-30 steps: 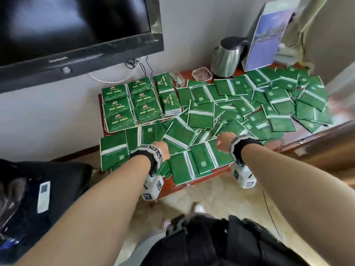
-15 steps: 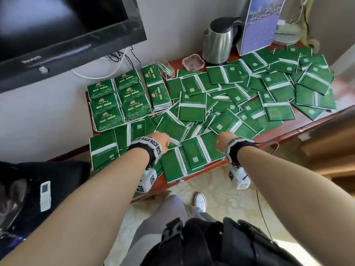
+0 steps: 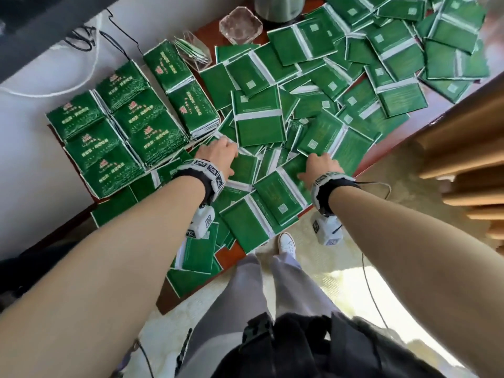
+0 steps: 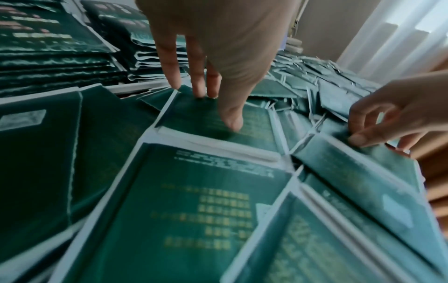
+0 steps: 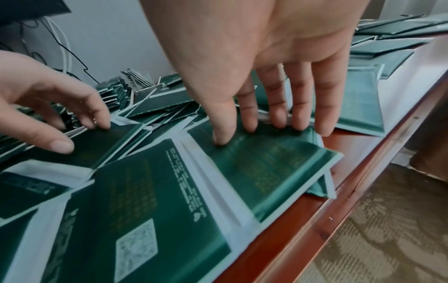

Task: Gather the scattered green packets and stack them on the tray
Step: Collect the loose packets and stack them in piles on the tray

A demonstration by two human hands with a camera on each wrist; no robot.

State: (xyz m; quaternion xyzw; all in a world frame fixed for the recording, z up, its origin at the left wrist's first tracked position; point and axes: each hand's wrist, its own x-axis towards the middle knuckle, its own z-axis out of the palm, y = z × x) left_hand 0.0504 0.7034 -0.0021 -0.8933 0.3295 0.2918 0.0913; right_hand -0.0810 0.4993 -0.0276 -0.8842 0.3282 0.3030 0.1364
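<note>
Head view: kettle [image 3: 278,8] cropped; right hand [image 3: 321,166] covers pinched packet [image 3: 292,165].

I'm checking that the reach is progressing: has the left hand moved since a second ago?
Yes. The left hand has moved forward, closing on the stacked packets; it now touches a loose packet right beside them.

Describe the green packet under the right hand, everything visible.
The flat green packet looks like glossy foil, with white sealed borders and faint gold print on its face. It lies tilted near the front edge of the red-brown wooden table, propped on other green packets, with its near corner raised. The right hand has its thumb on the face and four fingertips along the far edge; whether they hook under it is not visible.
</note>
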